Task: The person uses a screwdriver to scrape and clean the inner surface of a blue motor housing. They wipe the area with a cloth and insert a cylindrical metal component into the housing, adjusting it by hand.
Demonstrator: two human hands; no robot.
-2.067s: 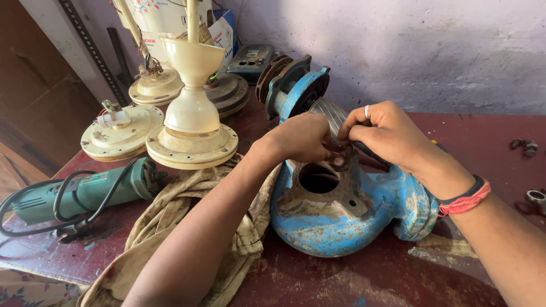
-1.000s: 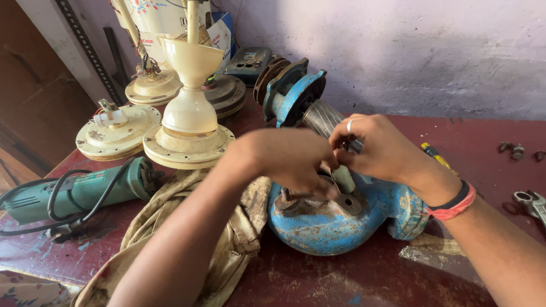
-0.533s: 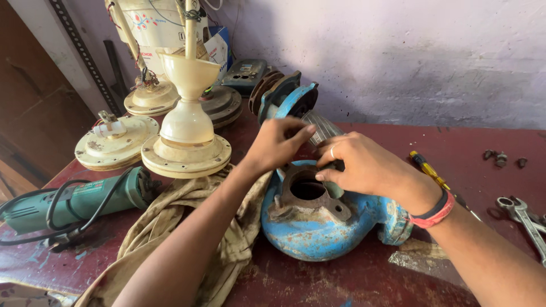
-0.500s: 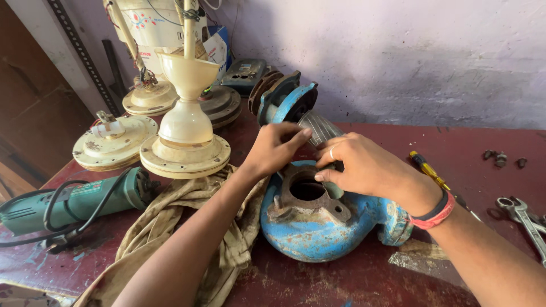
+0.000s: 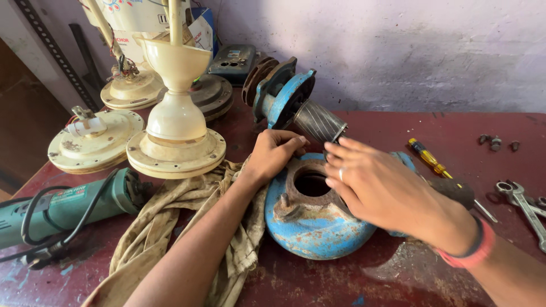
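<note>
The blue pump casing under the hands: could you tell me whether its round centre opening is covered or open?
Open: the blue pump casing shows a dark, uncovered centre hole between the left hand and right hand.

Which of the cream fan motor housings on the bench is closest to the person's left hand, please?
The one with the tall cup-shaped canopy, standing beside the rag, lies nearest the left hand; the others sit further back or left.
</note>
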